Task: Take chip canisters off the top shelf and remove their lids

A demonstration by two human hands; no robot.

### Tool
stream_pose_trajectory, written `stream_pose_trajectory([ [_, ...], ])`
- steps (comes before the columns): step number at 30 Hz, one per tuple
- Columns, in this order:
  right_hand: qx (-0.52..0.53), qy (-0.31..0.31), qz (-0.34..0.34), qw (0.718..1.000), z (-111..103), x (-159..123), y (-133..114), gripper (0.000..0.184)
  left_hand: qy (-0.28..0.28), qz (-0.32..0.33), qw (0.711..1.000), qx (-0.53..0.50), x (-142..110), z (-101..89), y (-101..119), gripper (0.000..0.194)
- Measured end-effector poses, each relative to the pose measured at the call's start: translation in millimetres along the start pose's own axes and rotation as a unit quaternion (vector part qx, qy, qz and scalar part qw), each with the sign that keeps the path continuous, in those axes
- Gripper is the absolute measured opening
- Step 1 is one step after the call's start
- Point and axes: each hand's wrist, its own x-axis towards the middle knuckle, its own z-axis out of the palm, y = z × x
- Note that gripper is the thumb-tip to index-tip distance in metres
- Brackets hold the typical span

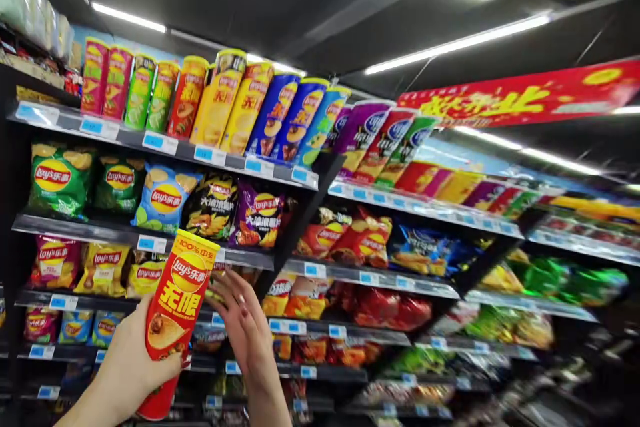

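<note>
One red cylindrical chip can, yellow-topped, lower left of centre; long axis tilted, top pointing up and rightward. Left hand grips it; right hand, fingers loosely spread, is near. Two dark-blue cylindrical cans stand upper centre.

Chip bags on dark shelves, blue canisters above, red banner and ceiling lights overhead.

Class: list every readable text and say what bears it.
"100%": red can held in the left hand
"Lay's乐事": same can, green bag, blue bag
"无限": same can
"大波浪": black bag, purple bag
Too blurred or small: red banner, price tags, remaining print
</note>
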Motion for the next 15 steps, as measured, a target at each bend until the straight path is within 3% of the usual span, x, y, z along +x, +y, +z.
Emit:
stream_pose_trajectory([
  [4, 0.058, 0.036, 0.028, 0.997, 42.7, 12.8, 6.9, 0.071, -0.006, -0.019, 0.999, 0.047, -15.1, 7.0, 1.7, 0.062],
  [7, 0.087, 0.046, 0.072, 0.993, 58.2, 12.2, 11.8, 0.073, -0.004, -0.025, 0.998, 0.052, -23.4, 6.0, -1.7, 0.061],
  [10, 0.121, 0.047, 0.12, 0.984, 62.9, 13.1, 13.4, 0.071, -0.055, -0.065, 0.995, -0.053, -26.3, 4.5, -10.7, 0.069],
  [12, 0.133, 0.046, 0.189, 0.972, 64.0, 18.2, 16.4, 0.063, -0.113, -0.13, 0.958, -0.228, -24.5, 4.9, -17.2, 0.076],
  [14, 0.119, 0.032, 0.258, 0.958, 64.3, 23.5, 24.0, 0.049, -0.142, -0.193, 0.889, -0.39, -20.4, 6.7, -22.4, 0.076],
  [15, 0.106, 0.026, 0.261, 0.959, 64.1, 25.0, 29.6, 0.043, -0.136, -0.22, 0.859, -0.442, -17.9, 8.0, -24.3, 0.072],
])
